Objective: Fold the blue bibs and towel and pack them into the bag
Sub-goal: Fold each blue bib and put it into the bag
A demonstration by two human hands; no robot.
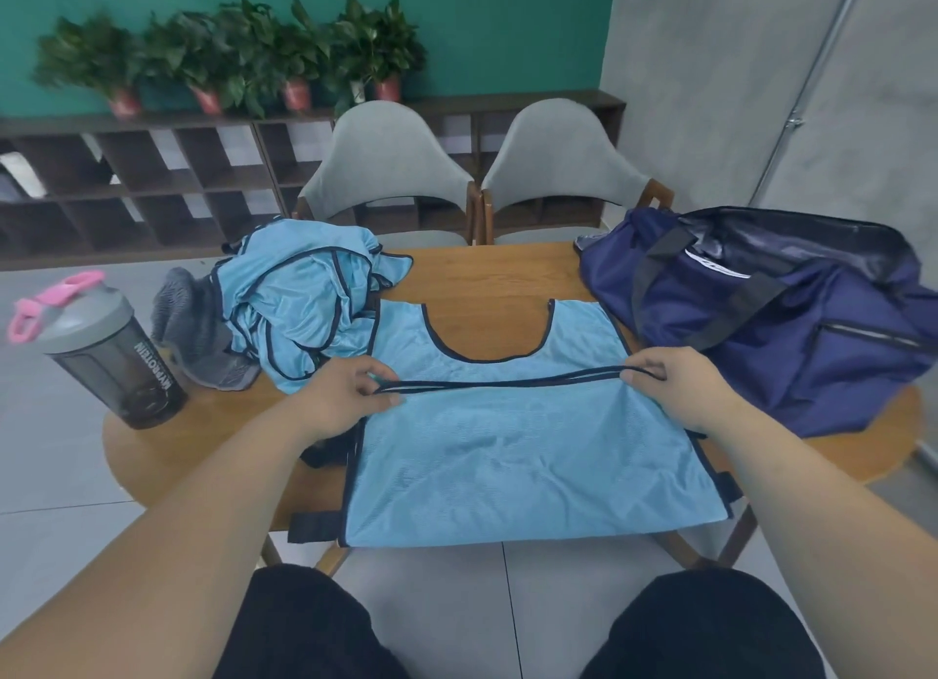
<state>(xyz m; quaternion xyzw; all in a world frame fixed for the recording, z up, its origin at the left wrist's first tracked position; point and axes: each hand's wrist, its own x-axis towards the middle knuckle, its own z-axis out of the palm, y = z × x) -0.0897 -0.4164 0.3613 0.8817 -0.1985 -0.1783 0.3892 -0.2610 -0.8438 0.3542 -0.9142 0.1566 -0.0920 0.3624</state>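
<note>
One blue bib (533, 455) lies flat at the near edge of the tabletop (487, 272). The left hand (345, 394) and the right hand (675, 384) each pinch its dark hem, it seems both layers together. Better to keep the hem taut and level and lay it square before pressing. The bag (761, 323) stands at the right edge.
</note>
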